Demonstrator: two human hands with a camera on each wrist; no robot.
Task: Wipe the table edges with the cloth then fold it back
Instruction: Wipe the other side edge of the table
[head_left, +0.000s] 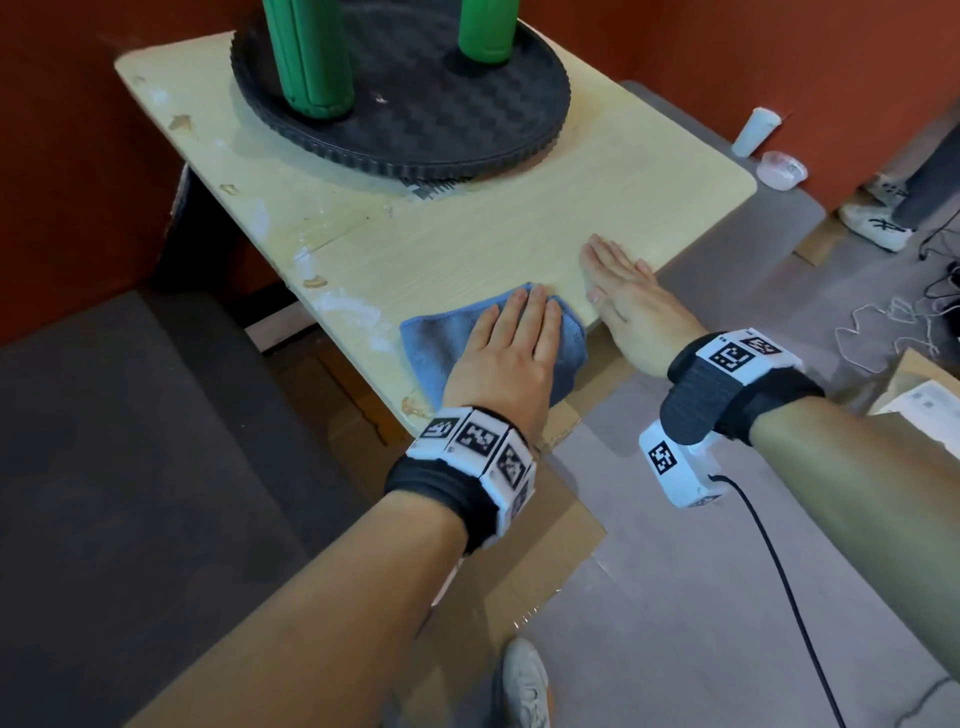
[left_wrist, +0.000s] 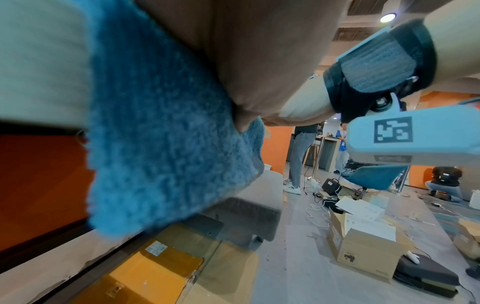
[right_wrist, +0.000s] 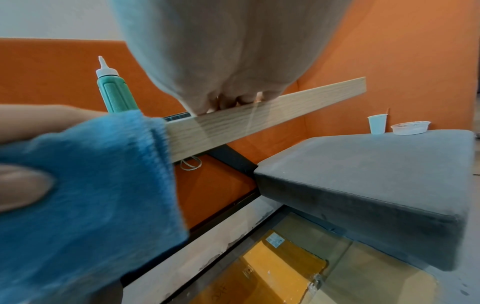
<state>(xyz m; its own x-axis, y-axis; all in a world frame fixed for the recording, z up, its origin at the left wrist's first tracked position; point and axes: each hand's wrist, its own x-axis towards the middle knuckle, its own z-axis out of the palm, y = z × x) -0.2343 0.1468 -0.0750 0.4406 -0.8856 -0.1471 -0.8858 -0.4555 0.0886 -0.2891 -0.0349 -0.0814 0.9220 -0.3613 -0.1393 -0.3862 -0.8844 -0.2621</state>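
The blue cloth (head_left: 441, 338) lies on the near corner of the light wood table (head_left: 467, 244) and hangs over its front edge. My left hand (head_left: 514, 332) lies flat on it with straight fingers. In the right wrist view its thumb (right_wrist: 23, 187) presses the hanging cloth (right_wrist: 91, 195) against the table's edge face (right_wrist: 259, 115). The left wrist view shows the cloth (left_wrist: 155, 133) draped under the palm (left_wrist: 259, 51). My right hand (head_left: 613, 275) rests flat on the bare tabletop just right of the cloth, fingers straight, holding nothing.
A black round tray (head_left: 467, 135) with two green bottles (head_left: 311, 57) fills the table's far half. A grey padded seat (right_wrist: 363, 164) to the right carries a white cup (head_left: 753, 130) and a plastic tub (head_left: 779, 169). Cardboard boxes (left_wrist: 363, 242) and cables lie on the floor.
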